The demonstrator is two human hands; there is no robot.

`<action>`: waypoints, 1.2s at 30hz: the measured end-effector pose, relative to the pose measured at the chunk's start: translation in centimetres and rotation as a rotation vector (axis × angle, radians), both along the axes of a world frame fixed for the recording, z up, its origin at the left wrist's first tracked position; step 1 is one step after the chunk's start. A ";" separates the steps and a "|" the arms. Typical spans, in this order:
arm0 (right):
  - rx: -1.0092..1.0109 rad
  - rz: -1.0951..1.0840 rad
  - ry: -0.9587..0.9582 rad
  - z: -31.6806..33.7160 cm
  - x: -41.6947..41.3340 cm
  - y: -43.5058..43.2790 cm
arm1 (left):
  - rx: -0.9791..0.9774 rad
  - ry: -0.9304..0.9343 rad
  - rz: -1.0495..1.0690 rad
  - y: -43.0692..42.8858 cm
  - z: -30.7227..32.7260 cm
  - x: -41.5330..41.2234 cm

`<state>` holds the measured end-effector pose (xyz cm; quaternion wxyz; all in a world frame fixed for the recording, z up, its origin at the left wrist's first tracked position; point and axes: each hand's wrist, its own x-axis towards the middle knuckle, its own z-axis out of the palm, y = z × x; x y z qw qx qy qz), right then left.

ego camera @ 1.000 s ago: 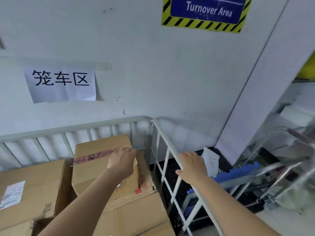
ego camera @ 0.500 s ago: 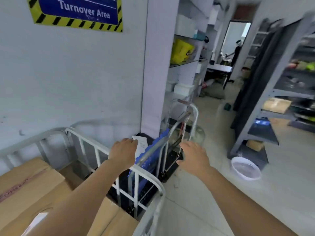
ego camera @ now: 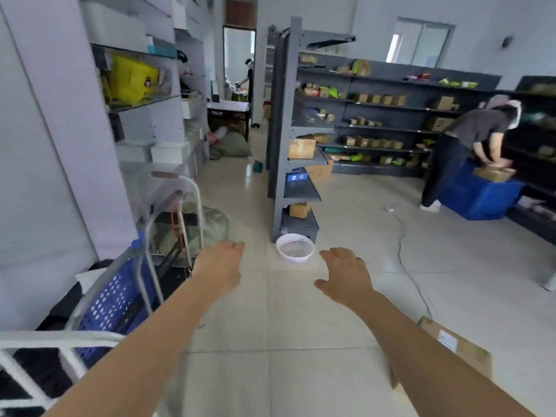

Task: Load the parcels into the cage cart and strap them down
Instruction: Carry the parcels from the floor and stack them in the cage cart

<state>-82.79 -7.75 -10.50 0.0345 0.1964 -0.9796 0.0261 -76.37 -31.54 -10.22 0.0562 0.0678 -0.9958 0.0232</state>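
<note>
Reaching forward, head view: both bare arms are stretching out over the pale tiled floor (ego camera: pixel 301 371), palms facing down.
Left hand (ego camera: pixel 218 267): fingers are lying loosely together and slightly curled, holding nothing, hanging in the air above the floor.
Right hand (ego camera: pixel 346 273): fingers are spreading a little with the thumb sticking out toward the left hand, gripping nothing.
Cage cart (ego camera: pixel 54 350): only its white tube corner is showing, low and to the left of the left forearm, well behind the left hand.
Parcel (ego camera: pixel 457 347): one brown cardboard box with a white label is lying on the floor just right of the right forearm, partly hidden by it, outside the cart.
Hand trolley (ego camera: pixel 177 212): a silver-framed one is leaning against the wall, left of and beyond the left hand.
Blue perforated crate (ego camera: pixel 114 299): sitting just left of the left forearm, between the trolley and the cart rail.
White basin (ego camera: pixel 295 251): resting on the floor beyond and between the two hands.
Grey shelving (ego camera: pixel 304 188): standing beyond the basin, carrying small cartons.
Another person (ego camera: pixel 469 139): bending over a blue bin (ego camera: pixel 481 197) far off to the right of the right hand.
</note>
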 end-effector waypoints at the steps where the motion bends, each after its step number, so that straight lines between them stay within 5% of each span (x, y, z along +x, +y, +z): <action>1: 0.002 -0.033 -0.005 0.0 -0.4 2.4 | 0.012 -0.003 -0.022 2.1 -0.1 -1.1; 17: 0.042 -0.515 -0.149 -3.8 -4.8 34.4 | 0.046 -0.123 -0.408 32.4 -5.1 -15.4; 36: 0.080 -0.823 -0.482 -16.5 -19.8 52.1 | 0.017 -0.445 -0.650 50.3 -17.8 -36.5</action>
